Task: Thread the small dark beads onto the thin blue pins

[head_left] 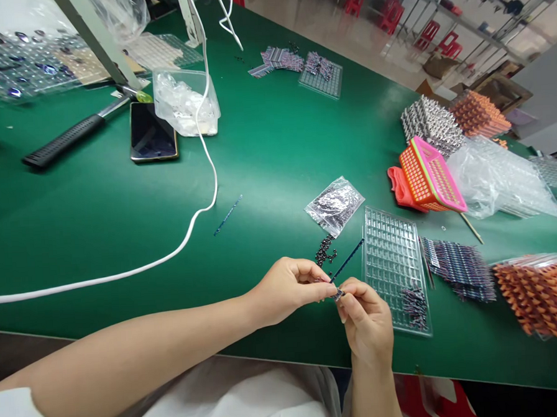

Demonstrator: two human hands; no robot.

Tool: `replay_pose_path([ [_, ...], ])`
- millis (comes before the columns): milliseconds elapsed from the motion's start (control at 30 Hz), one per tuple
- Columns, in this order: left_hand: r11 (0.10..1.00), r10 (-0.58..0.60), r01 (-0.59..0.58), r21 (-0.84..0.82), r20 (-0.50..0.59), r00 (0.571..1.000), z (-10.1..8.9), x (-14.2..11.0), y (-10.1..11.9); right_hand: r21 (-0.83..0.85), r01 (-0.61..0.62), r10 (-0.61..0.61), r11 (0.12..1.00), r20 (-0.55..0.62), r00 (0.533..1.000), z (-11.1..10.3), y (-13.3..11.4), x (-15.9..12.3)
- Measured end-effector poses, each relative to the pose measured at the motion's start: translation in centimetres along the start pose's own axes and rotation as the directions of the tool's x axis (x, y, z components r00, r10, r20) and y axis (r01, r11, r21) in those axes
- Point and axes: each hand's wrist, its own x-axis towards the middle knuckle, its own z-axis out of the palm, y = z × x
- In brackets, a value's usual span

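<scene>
My left hand [294, 288] is closed in a pinch, and a thin dark blue strip [349, 259] sticks up from its fingertips, slanting to the right. Fingertip to fingertip with it, my right hand [369, 319] pinches a small dark, shiny piece [339, 294]; its exact kind is too small to make out. Whether the strip and the piece are joined is hidden by the fingers. Just beyond my left hand lie loose dark beads [325, 251] beside a clear bag of dark beads [335, 205]. To the right is a clear compartment tray [390, 252] with a small pile of dark pieces [414, 307].
Bundled dark strips [459, 270] and orange stacks [539, 297] lie right, with an orange-and-pink basket [431, 179] behind. Another blue strip [228, 215] lies left of centre. A white cable [178, 248] crosses the green table near a phone [153, 133], a hammer [76, 135] and a plastic tub [186, 101].
</scene>
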Motion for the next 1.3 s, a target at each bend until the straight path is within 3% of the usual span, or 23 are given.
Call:
replay_pose_path([
  [467, 1.0, 0.009, -0.009, 0.005, 0.005, 1.0, 0.01, -0.11, -0.23, -0.009, 0.008, -0.008, 1.0, 0.0, 1.0, 0.03, -0.01, 0.04],
  [733, 1.0, 0.006, -0.007, 0.015, 0.028, 1.0, -0.01, -0.3, -0.14, 0.06, -0.059, 0.055, 0.997, 0.053, 0.997, -0.09, -0.22, 0.16],
  [967, 0.996, 0.012, -0.02, 0.086, 0.086, 0.996, -0.21, -0.45, 0.12, 0.129, -0.161, 0.142, 0.978, 0.148, 0.979, -0.37, -0.11, 0.22],
  [1133, 0.994, 0.024, -0.035, 0.107, 0.099, 0.995, -0.22, -0.52, 0.19, 0.14, -0.157, 0.136, 0.978, 0.15, 0.979, -0.25, -0.16, 0.21],
  [1300, 0.968, 0.072, -0.096, 0.232, 0.109, 0.991, -0.41, -0.57, 0.12, 0.111, -0.14, 0.122, 0.984, 0.155, 0.98, -0.18, -0.36, 0.28],
])
